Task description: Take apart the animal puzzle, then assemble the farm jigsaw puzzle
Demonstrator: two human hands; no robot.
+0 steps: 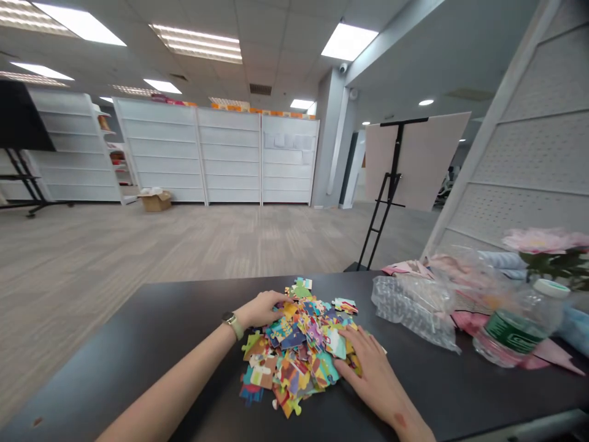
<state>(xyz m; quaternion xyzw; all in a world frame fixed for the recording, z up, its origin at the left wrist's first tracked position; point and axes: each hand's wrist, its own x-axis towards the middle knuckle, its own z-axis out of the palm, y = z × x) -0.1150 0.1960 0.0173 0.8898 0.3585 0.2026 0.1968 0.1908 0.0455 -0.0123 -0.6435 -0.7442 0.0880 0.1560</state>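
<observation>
The left hand lies at the far left edge of a heap of jigsaw pieces, its fingers bent over the top; whether they pinch a piece cannot be told. The right hand is open, palm down, fingers spread along the heap's right side and the thumb set apart near its close edge. The heap sits between the two hands on the dark tabletop, its pieces overlapping at all angles. A small group of loose pieces lies just beyond the right fingertips.

The step in hand looks like handling the pile as a whole, though gathering and spreading cannot be told apart here. Moving it from this hold would call for light, even pressure from both sides, since the upper pieces could slide.

Right of the right hand are bubble wrap and, further right, a clear bottle with a white cap. Its green label bears pale lettering too blurred to read. Well beyond both hands, pale sheets on the white shelving show no legible writing.
</observation>
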